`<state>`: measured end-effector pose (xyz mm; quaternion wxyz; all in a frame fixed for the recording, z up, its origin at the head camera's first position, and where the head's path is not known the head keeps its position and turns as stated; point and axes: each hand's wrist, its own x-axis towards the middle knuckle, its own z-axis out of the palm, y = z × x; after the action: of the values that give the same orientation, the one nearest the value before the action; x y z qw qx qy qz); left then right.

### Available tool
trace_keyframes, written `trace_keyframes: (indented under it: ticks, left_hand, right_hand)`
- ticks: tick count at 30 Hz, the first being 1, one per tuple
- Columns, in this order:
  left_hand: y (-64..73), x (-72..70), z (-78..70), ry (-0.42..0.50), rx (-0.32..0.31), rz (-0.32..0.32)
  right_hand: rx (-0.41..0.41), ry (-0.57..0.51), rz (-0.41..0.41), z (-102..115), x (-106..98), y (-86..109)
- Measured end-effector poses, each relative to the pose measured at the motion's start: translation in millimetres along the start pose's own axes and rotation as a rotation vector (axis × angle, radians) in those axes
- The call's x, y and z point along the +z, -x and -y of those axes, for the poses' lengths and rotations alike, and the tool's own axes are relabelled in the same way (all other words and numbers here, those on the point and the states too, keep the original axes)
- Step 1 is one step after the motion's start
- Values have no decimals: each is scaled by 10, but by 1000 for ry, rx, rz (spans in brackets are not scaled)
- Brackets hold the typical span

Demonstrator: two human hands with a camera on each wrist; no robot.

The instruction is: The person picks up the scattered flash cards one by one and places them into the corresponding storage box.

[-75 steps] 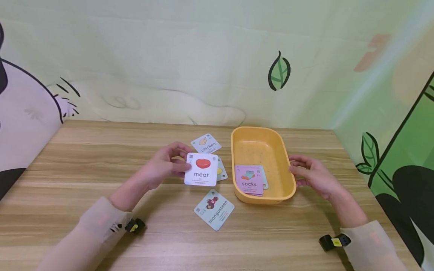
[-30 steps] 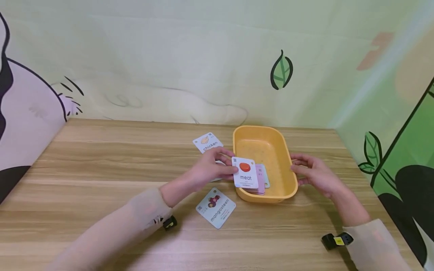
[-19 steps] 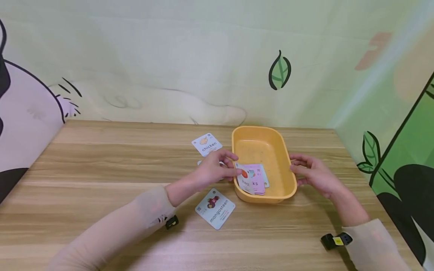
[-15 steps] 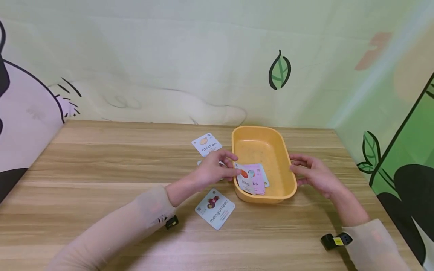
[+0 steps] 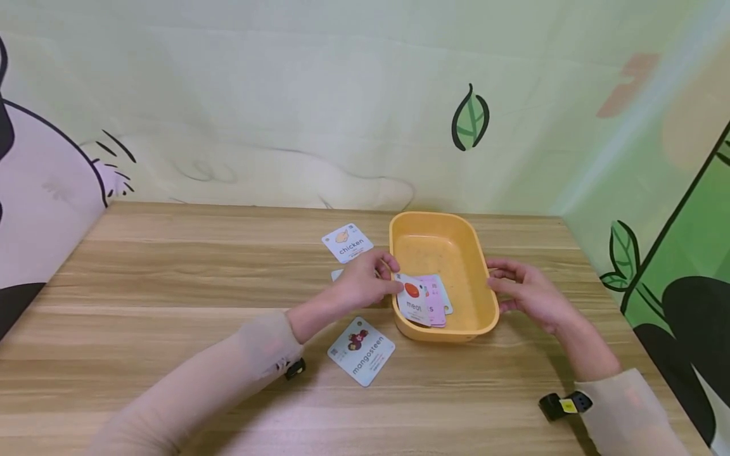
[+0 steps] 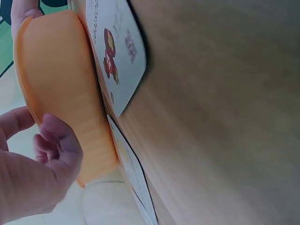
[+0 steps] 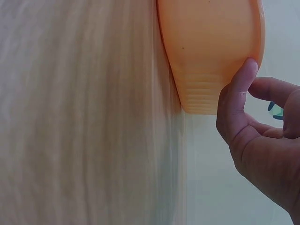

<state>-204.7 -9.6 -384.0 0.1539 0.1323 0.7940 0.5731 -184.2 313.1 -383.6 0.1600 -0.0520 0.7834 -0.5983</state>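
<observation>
The "meat" card (image 5: 412, 306), earlier outside the yellow tray (image 5: 464, 278), is now sitting inside it, overlapping the pink card (image 5: 436, 305); the "mangosteen" card (image 5: 362, 352) is lying outside. The left hand (image 5: 364, 280) is curling at the rim, the right hand (image 5: 527, 294) loosely bending opposite; neither's grip is showing clearly.

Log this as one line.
left hand: at tray; right hand: touching tray; meat card: in tray; mangosteen card: on table

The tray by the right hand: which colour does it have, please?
The tray is plain yellow-orange. It shows best in the head view.
</observation>
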Motion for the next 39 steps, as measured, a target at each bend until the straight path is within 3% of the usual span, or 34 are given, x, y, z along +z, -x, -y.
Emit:
trace_keyframes:
  ticks: [5, 10, 17, 29, 33, 39]
  left_hand:
    - [8, 34, -38, -202, 55, -53]
    - [16, 53, -38, -293, 86, -69]
    - [5, -10, -4, -212, 43, -59]
    - [-33, -334, 39, -128, 37, -90]
    - [-83, -444, 69, -156, -16, -110]
    - [-152, -610, 93, -128, -132, -145]
  right_hand:
    - [-3, -3, 0, -5, 1, -3]
    - [2, 3, -5, 1, 7, 0]
    - [4, 5, -11, 11, 15, 6]
    - [2, -1, -7, 12, 6, 7]
    - [0, -5, -7, 14, 6, 8]
    - [4, 1, -7, 13, 5, 9]
